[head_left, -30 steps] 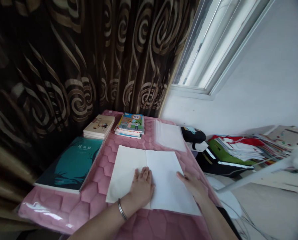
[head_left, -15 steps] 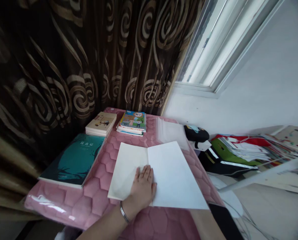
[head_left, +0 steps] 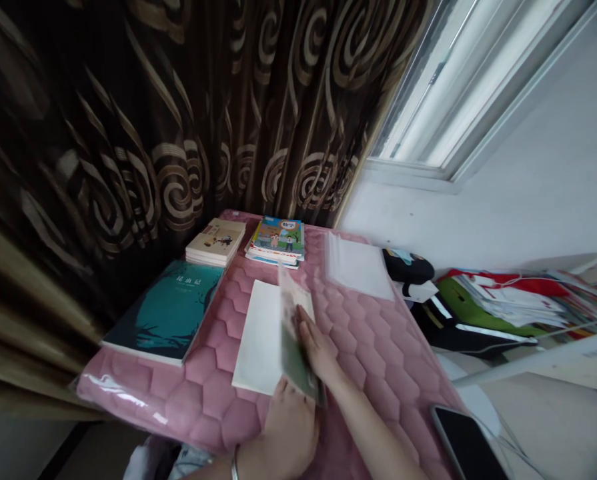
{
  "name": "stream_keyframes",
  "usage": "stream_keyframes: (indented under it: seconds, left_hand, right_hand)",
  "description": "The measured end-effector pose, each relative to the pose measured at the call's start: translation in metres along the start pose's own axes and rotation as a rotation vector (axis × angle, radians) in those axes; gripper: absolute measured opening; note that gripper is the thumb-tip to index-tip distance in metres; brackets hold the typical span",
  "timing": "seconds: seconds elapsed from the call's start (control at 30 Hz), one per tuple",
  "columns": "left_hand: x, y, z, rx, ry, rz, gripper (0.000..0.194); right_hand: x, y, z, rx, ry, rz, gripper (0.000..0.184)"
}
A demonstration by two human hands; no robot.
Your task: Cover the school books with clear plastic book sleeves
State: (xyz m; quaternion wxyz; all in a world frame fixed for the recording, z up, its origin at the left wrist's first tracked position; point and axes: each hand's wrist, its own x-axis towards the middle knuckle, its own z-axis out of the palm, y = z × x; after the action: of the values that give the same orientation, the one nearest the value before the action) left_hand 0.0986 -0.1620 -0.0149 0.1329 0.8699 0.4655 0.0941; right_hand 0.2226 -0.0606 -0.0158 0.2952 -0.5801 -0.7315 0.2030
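Visibility limits: occlusion, cropping and blur.
The raised, printed paper cover (head_left: 294,350) is blurred and its small print illegible; the right hand (head_left: 315,343) hides part of it. The lower frame edge crops the black-screened phone (head_left: 465,443) and silver metal bracelet (head_left: 235,464).

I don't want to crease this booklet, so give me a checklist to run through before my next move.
1. Right hand on the raised side of the booklet: ok, its fingers lie against it.
2. Left hand at the booklet's near end: ok.
3. Both sides flat on the table: not ok, only the left one lies down.
4. Teal book apart from the booklet: ok, table shows between.
5. Phone apart from the booklet: ok.
6. No pages creased under the left hand: cannot tell, it hides them.
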Motion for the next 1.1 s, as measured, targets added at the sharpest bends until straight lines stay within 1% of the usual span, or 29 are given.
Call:
stream_keyframes:
  seconds: [0.07,0.17,0.23,0.27,0.33,0.37,0.4,0.43,0.47,0.5,0.53,0.57,0.6,0.63,0.67,0.7,0.73,0.77,0.8,0.9,1.0,1.1]
  left_hand:
    - [-0.013,-0.001,0.009,0.005,-0.009,0.003,0.042]
    - [-0.022,-0.007,0.03,0.067,0.088,0.065,0.045]
    - [-0.023,-0.011,0.051,0.141,0.17,0.101,0.042]
    - [-0.024,-0.011,0.064,0.183,0.228,0.107,0.038]
    - [-0.026,-0.009,0.087,0.263,0.394,0.077,0.032]
    - [-0.027,-0.007,0.096,0.286,0.483,0.068,0.029]
    - [-0.03,-0.005,0.1,0.286,0.55,0.079,0.025]
    - [-0.032,-0.005,0.099,0.264,0.59,0.122,0.019]
    - [-0.035,-0.005,0.092,0.226,0.603,0.184,0.016]
    - [-0.037,-0.008,0.078,0.174,0.579,0.255,0.019]
    - [-0.038,-0.013,0.059,0.119,0.54,0.348,0.023]
    - [-0.038,-0.02,0.037,0.09,0.516,0.331,0.022]
    - [-0.037,-0.029,0.014,0.08,0.478,0.252,0.018]
    - [-0.035,-0.04,-0.007,0.101,0.474,0.121,0.021]
    - [-0.033,-0.05,-0.025,0.131,0.479,-0.02,0.031]
    - [-0.031,-0.061,-0.037,0.169,0.468,-0.098,0.039]
    - [-0.03,-0.07,-0.043,0.204,0.448,-0.145,0.043]
    - [-0.03,-0.078,-0.044,0.231,0.433,-0.178,0.044]
    - [-0.03,-0.084,-0.04,0.253,0.422,-0.203,0.047]
    - [-0.035,-0.09,-0.016,0.311,0.459,-0.228,0.056]
    - [-0.039,-0.087,0.002,0.349,0.524,-0.226,0.062]
    - [-0.04,-0.083,0.007,0.363,0.579,-0.232,0.065]
  right_hand:
    - [0.002,-0.005,0.012,-0.037,-0.033,-0.049,0.055]
    - [0.001,-0.012,0.025,-0.212,-0.101,-0.115,0.057]
    - [0.0,-0.016,0.029,-0.318,-0.137,-0.138,0.057]
    - [-0.001,-0.018,0.03,-0.355,-0.154,-0.152,0.057]
    - [-0.003,-0.021,0.03,-0.401,-0.176,-0.185,0.059]
    - [-0.004,-0.022,0.03,-0.415,-0.177,-0.198,0.06]
    - [-0.004,-0.023,0.03,-0.426,-0.175,-0.208,0.06]
    - [-0.005,-0.024,0.029,-0.436,-0.175,-0.213,0.06]
    - [-0.005,-0.024,0.029,-0.445,-0.178,-0.212,0.061]
    - [-0.005,-0.025,0.028,-0.453,-0.184,-0.207,0.061]
    - [-0.006,-0.026,0.028,-0.458,-0.192,-0.199,0.062]
    - [-0.006,-0.027,0.027,-0.462,-0.202,-0.19,0.062]
    - [-0.006,-0.028,0.026,-0.464,-0.213,-0.184,0.062]
    - [-0.007,-0.029,0.025,-0.465,-0.222,-0.181,0.062]
    - [-0.007,-0.031,0.025,-0.463,-0.233,-0.188,0.061]
    - [-0.007,-0.034,0.024,-0.458,-0.247,-0.204,0.059]
    - [-0.007,-0.036,0.025,-0.449,-0.264,-0.231,0.058]
    - [-0.007,-0.04,0.026,-0.437,-0.286,-0.266,0.057]
    - [-0.005,-0.043,0.027,-0.424,-0.308,-0.304,0.056]
    - [0.01,-0.052,0.036,-0.397,-0.354,-0.382,0.055]
    - [0.041,-0.057,0.048,-0.402,-0.365,-0.386,0.055]
    - [0.079,-0.06,0.058,-0.437,-0.348,-0.336,0.056]
